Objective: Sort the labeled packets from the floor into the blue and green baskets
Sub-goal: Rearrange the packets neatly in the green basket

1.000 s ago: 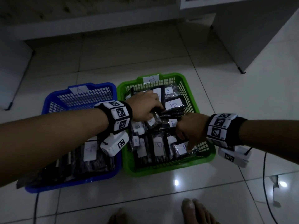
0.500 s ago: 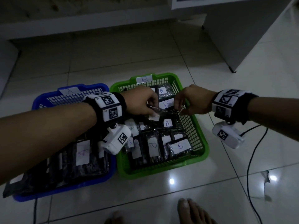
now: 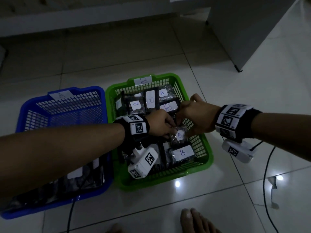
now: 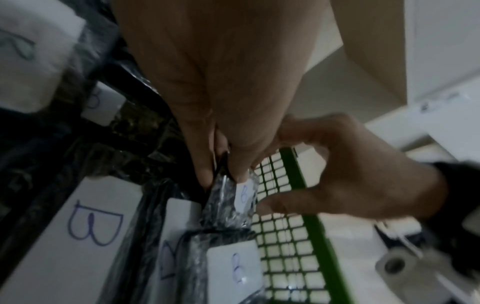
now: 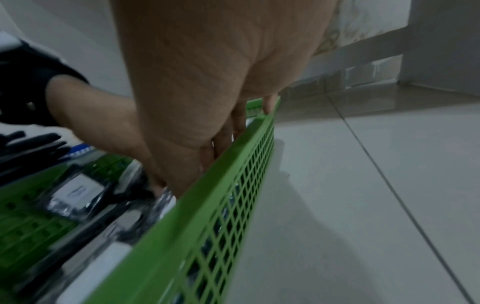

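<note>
Both hands dropped; packet (image 3: 179,135) top hidden.

Both the left hand (image 3: 161,122) and right hand (image 3: 198,115) meet over a B-labelled packet (image 3: 179,136) by the green basket's (image 3: 168,177) right edge.

We see a green basket (image 3: 196,163) and a blue basket (image 3: 33,113) of moulded plastic lattice, smooth with a dull sheen. The packets (image 3: 179,159) in them are dark, crinkled, glossy film that catches the light, each with a matt white paper label (image 4: 91,224) inked in blue. The floor (image 3: 235,190) is polished, glossy tile mirroring 2 lamps. Our wristbands (image 3: 234,121) look like black cloth with matt printed patches.
</note>
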